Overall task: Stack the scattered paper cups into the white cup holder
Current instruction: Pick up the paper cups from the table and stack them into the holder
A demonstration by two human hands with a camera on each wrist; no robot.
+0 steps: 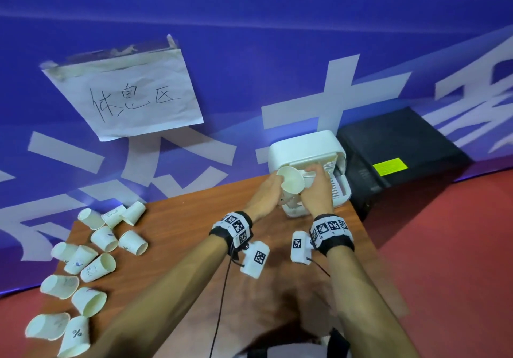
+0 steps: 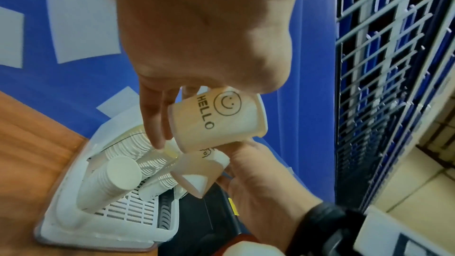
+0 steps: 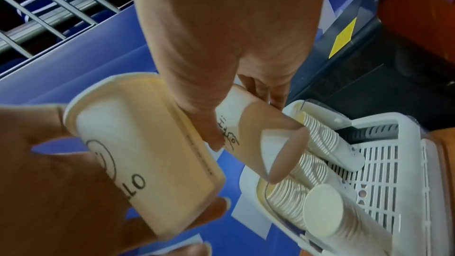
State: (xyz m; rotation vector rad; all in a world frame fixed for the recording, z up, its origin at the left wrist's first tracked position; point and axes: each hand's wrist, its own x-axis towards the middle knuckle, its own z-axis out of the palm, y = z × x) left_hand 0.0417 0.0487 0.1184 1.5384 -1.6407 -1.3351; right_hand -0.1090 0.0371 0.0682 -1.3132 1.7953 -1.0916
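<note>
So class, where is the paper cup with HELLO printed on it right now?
The HELLO cup is off the table in the left hand, held just left of the right hand's cup and right in front of the white cup holder.

Stacked cups [image 3: 317, 143] crowd the cup holder [image 3: 384, 178] mouth; loose cups [image 1: 91, 252] clutter the table [image 1: 180, 218] at left.

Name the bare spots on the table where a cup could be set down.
Bare wood lies between the scattered cups and the left hand, on the table. Crowded: the table's left end, and around the white cup holder.
</note>
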